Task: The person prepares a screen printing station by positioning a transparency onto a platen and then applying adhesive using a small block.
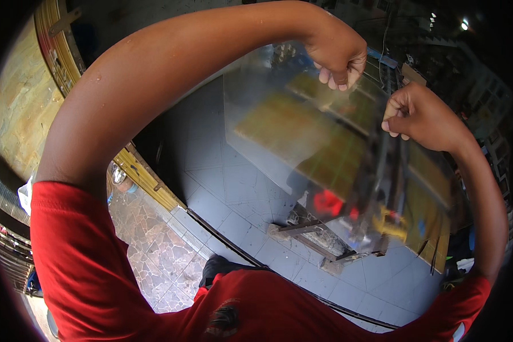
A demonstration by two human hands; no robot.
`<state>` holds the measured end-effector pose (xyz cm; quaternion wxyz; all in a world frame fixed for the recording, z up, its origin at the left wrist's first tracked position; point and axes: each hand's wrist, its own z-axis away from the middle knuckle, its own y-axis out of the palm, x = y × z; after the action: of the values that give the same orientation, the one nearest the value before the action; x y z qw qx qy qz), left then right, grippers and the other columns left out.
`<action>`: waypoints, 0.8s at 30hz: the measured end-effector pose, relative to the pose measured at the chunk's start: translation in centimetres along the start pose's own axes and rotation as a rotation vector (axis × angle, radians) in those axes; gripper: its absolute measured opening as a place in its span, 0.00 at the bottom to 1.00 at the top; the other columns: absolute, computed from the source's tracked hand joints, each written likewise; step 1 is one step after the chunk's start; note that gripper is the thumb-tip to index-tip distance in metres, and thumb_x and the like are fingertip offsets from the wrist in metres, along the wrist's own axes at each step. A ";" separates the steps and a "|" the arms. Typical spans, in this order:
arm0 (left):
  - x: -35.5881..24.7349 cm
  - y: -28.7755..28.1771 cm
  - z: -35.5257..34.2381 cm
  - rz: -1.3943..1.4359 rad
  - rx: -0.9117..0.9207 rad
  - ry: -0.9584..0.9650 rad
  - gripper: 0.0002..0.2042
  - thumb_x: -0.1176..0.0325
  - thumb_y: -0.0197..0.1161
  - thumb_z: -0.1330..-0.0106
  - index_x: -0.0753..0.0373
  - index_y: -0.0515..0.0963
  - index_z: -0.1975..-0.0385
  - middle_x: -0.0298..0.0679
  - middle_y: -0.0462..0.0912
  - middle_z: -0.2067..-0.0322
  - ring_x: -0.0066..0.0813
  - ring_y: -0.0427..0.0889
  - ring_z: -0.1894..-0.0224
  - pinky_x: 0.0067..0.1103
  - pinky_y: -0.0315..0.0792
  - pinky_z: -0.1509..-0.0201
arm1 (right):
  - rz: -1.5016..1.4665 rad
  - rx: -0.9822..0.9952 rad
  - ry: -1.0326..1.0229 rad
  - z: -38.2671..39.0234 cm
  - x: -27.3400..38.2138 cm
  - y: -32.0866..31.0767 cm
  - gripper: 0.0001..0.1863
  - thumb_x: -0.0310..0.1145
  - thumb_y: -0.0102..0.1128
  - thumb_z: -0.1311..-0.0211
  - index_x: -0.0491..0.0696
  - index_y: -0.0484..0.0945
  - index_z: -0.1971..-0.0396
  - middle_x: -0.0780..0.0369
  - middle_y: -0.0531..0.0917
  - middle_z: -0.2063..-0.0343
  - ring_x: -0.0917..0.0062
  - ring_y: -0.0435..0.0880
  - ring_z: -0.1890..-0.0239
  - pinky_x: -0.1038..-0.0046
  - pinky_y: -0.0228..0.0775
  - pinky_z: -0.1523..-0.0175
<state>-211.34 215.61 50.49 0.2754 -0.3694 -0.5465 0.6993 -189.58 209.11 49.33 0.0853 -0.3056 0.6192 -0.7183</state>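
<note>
Sheet (pixel 290 119) of clear material is held up ahead of the red shirt (pixel 262 310), between it and a yellow-brown counter (pixel 430 239); plastic or glass, cannot tell. Left hand (pixel 337 50): fingertips pinched together, apparently on the sheet's upper edge. Right hand (pixel 423 117): likewise pinched, well apart from the left, apparently on the same sheet; the exact contact is lost in blur. Visible around or through the sheet: a red object (pixel 328 202) and a yellow item (pixel 391 225), both too smeared to identify, near dark rails (pixel 382 176). Left margin of the sheet shows past the counter, against grey tiled floor (pixel 208 171). Step in hand, as judged: handling the sheet upright between two pinches, not yet laid down. Next move probably calls for level, even tension from both hands, then a controlled placement that avoids snagging the red and yellow things
</note>
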 end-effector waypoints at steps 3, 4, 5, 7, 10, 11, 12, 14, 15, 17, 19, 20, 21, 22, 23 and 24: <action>5.2 -1.6 -0.5 -0.012 0.005 0.032 0.04 0.72 0.65 0.44 0.64 0.82 0.71 0.38 0.86 0.72 0.25 0.85 0.69 0.23 0.77 0.65 | -0.009 -0.035 0.068 -5.4 0.0 -0.2 0.06 0.26 0.62 0.47 0.40 0.79 0.80 0.64 0.80 0.82 0.84 0.78 0.79 0.80 0.68 0.74; 8.3 -1.4 -1.6 0.030 0.013 0.067 0.04 0.72 0.64 0.43 0.65 0.82 0.71 0.40 0.86 0.71 0.26 0.86 0.69 0.23 0.78 0.65 | -0.013 -0.041 0.077 -7.1 0.2 0.2 0.06 0.26 0.62 0.47 0.40 0.79 0.80 0.64 0.80 0.82 0.84 0.77 0.79 0.80 0.68 0.74; 10.0 -1.5 -2.2 0.009 0.030 0.100 0.04 0.73 0.64 0.43 0.65 0.82 0.70 0.40 0.86 0.71 0.27 0.86 0.69 0.24 0.78 0.65 | -0.026 -0.054 0.095 -8.6 0.0 0.8 0.06 0.26 0.62 0.47 0.40 0.79 0.79 0.64 0.80 0.82 0.84 0.77 0.78 0.80 0.68 0.73; 13.6 -1.9 -4.0 -0.033 0.054 0.193 0.04 0.73 0.64 0.42 0.66 0.82 0.70 0.40 0.86 0.70 0.27 0.86 0.69 0.24 0.79 0.65 | -0.037 -0.085 0.155 -11.5 -0.6 1.4 0.06 0.26 0.63 0.47 0.40 0.80 0.78 0.64 0.80 0.81 0.84 0.77 0.78 0.80 0.68 0.73; 18.0 -3.9 -7.4 0.223 0.480 0.175 0.04 0.73 0.65 0.41 0.65 0.83 0.69 0.41 0.86 0.70 0.28 0.86 0.70 0.24 0.79 0.65 | -0.064 -0.132 0.244 -15.6 -0.6 2.2 0.06 0.26 0.64 0.46 0.41 0.79 0.78 0.65 0.80 0.81 0.84 0.77 0.78 0.79 0.68 0.73; 19.4 -3.9 -7.6 0.088 0.307 0.230 0.04 0.73 0.65 0.41 0.64 0.83 0.69 0.40 0.86 0.70 0.28 0.86 0.70 0.24 0.79 0.66 | -0.070 -0.158 0.274 -16.6 -1.0 2.4 0.06 0.26 0.64 0.46 0.41 0.79 0.79 0.65 0.80 0.81 0.84 0.77 0.78 0.79 0.68 0.72; 20.7 -3.3 -8.0 -0.052 0.130 0.245 0.03 0.73 0.66 0.41 0.63 0.83 0.69 0.40 0.86 0.70 0.28 0.86 0.70 0.24 0.79 0.66 | -0.095 -0.167 0.301 -17.8 -1.2 2.5 0.07 0.27 0.65 0.45 0.42 0.78 0.80 0.65 0.79 0.82 0.83 0.76 0.79 0.79 0.68 0.72; 23.8 -3.9 -9.5 -0.040 0.144 0.311 0.03 0.73 0.66 0.41 0.63 0.83 0.69 0.40 0.86 0.69 0.28 0.86 0.70 0.25 0.79 0.66 | -0.124 -0.196 0.346 -20.2 -1.2 2.9 0.06 0.26 0.64 0.45 0.42 0.78 0.79 0.66 0.79 0.82 0.85 0.75 0.79 0.81 0.66 0.73; 25.2 -4.1 -10.3 -0.034 0.152 0.343 0.03 0.72 0.66 0.41 0.62 0.83 0.69 0.40 0.86 0.69 0.28 0.86 0.70 0.25 0.79 0.66 | -0.139 -0.211 0.367 -21.3 -1.2 3.0 0.06 0.25 0.64 0.45 0.42 0.78 0.79 0.66 0.79 0.82 0.86 0.75 0.80 0.82 0.66 0.73; 27.2 -4.4 -11.0 -0.071 0.156 0.361 0.04 0.71 0.66 0.41 0.63 0.84 0.69 0.40 0.87 0.70 0.28 0.86 0.70 0.24 0.79 0.66 | -0.138 -0.219 0.399 -23.3 -1.1 3.4 0.06 0.25 0.64 0.45 0.42 0.78 0.79 0.65 0.79 0.82 0.85 0.75 0.80 0.82 0.66 0.73; 28.5 -4.4 -11.5 -0.128 0.143 0.358 0.05 0.69 0.65 0.39 0.61 0.83 0.68 0.37 0.86 0.69 0.26 0.85 0.68 0.24 0.78 0.65 | -0.132 -0.229 0.432 -24.7 -1.4 3.7 0.06 0.25 0.64 0.45 0.42 0.78 0.79 0.65 0.80 0.82 0.85 0.75 0.80 0.82 0.66 0.74; 28.8 -4.4 -11.8 -0.165 0.128 0.348 0.05 0.66 0.63 0.38 0.60 0.82 0.66 0.35 0.85 0.68 0.25 0.84 0.66 0.24 0.76 0.63 | -0.126 -0.234 0.450 -25.2 -1.7 3.8 0.06 0.25 0.64 0.45 0.42 0.78 0.79 0.65 0.80 0.83 0.85 0.76 0.80 0.82 0.66 0.74; 29.2 -4.3 -12.0 -0.202 0.113 0.339 0.06 0.64 0.62 0.36 0.58 0.81 0.65 0.32 0.84 0.67 0.24 0.83 0.64 0.24 0.75 0.61 | -0.121 -0.239 0.468 -25.7 -2.0 3.9 0.06 0.25 0.63 0.45 0.42 0.78 0.80 0.65 0.80 0.83 0.85 0.76 0.81 0.82 0.66 0.74; 29.8 -4.8 -12.6 -0.263 0.116 0.362 0.07 0.62 0.63 0.36 0.57 0.81 0.64 0.32 0.84 0.66 0.24 0.83 0.63 0.24 0.75 0.59 | -0.111 -0.247 0.484 -26.3 -1.8 3.6 0.06 0.25 0.63 0.46 0.41 0.78 0.80 0.64 0.80 0.83 0.84 0.76 0.81 0.81 0.67 0.75; 30.6 -5.2 -13.1 -0.232 0.136 0.382 0.07 0.63 0.63 0.36 0.58 0.81 0.64 0.33 0.84 0.65 0.24 0.83 0.63 0.25 0.76 0.58 | -0.127 -0.257 0.489 -27.0 -1.6 3.4 0.06 0.26 0.64 0.48 0.41 0.79 0.80 0.64 0.79 0.83 0.84 0.75 0.80 0.80 0.66 0.73; 31.3 -5.5 -13.7 -0.245 0.157 0.408 0.08 0.63 0.63 0.36 0.58 0.81 0.64 0.33 0.84 0.65 0.24 0.83 0.63 0.25 0.76 0.58 | -0.146 -0.247 0.502 -27.7 -1.7 3.2 0.06 0.26 0.64 0.48 0.41 0.79 0.79 0.65 0.79 0.83 0.84 0.75 0.80 0.80 0.66 0.73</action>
<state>-218.28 249.36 47.27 0.4908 -0.4114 -0.4643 0.6118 -204.13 232.47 44.45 -0.1604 -0.1701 0.6801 -0.6949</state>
